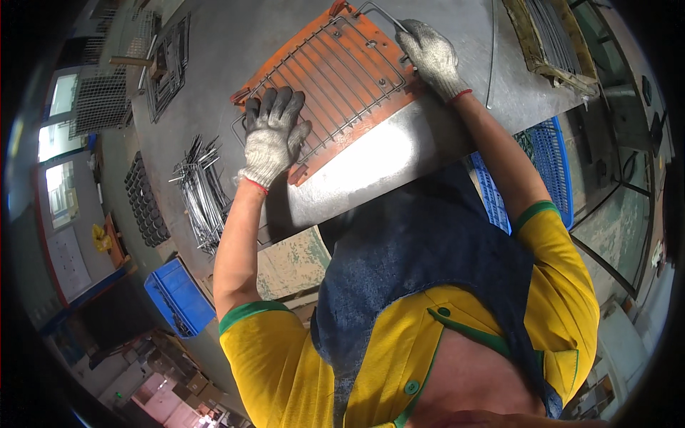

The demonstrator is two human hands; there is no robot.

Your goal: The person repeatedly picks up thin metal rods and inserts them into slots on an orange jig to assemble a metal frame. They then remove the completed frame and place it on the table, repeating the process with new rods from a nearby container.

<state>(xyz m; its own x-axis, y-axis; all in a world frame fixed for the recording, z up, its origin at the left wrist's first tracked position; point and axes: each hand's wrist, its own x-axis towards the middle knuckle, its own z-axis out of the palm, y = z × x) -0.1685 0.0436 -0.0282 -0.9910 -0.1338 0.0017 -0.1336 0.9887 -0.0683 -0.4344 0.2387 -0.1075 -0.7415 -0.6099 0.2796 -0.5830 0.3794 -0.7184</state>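
Observation:
A wire rack with several parallel rods lies on an orange-red board, which has small metal fittings along its edges. My left hand, in a grey-coated knit glove, rests flat over the rack's left end with fingers spread. At the far right corner, my right hand, gloved the same way, closes its fingers around a bent wire handle. Whether that handle is joined to the rack is hard to see. Another wire loop sticks out beside my left hand.
Under the board is a grey metal table. Bundled bent wires lie at its left edge, and a hammer rests on wire frames farther off. A box of rods stands at far right. Blue crates sit below the tabletop.

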